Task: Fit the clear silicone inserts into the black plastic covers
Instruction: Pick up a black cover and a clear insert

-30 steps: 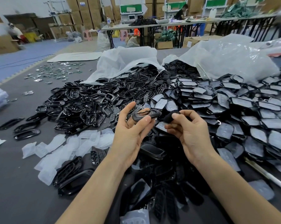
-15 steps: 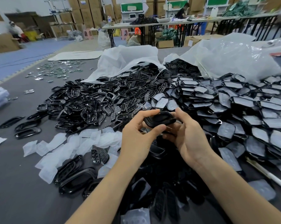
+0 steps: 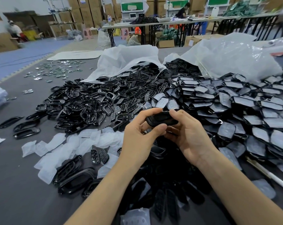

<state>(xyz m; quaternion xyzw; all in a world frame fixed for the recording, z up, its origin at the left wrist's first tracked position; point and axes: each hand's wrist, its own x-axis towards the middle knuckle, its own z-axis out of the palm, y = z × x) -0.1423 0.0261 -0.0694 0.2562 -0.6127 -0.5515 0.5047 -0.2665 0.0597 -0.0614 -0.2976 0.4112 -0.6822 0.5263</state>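
A black plastic cover (image 3: pixel 161 120) is held above the table between both hands. My left hand (image 3: pixel 140 137) pinches its left end with thumb and fingers. My right hand (image 3: pixel 189 135) grips its right end, thumb on top. Whether a clear insert sits inside it is hidden by the fingers. Loose clear silicone inserts (image 3: pixel 69 146) lie scattered on the table to the left. A heap of bare black covers and frames (image 3: pixel 95 103) spreads behind them. Covers with inserts fitted (image 3: pixel 235 111) are stacked in rows on the right.
Two white plastic bags (image 3: pixel 226 57) spill black parts at the back of the grey table (image 3: pixel 15 192). More black covers (image 3: pixel 161 192) lie under my forearms. Small metal pieces (image 3: pixel 56 70) are scattered far left. A white rod (image 3: pixel 270 176) lies at the right edge.
A second ago my hands were apart, each holding a black piece. They have come together and both now hold one black cover, slightly lower and nearer.
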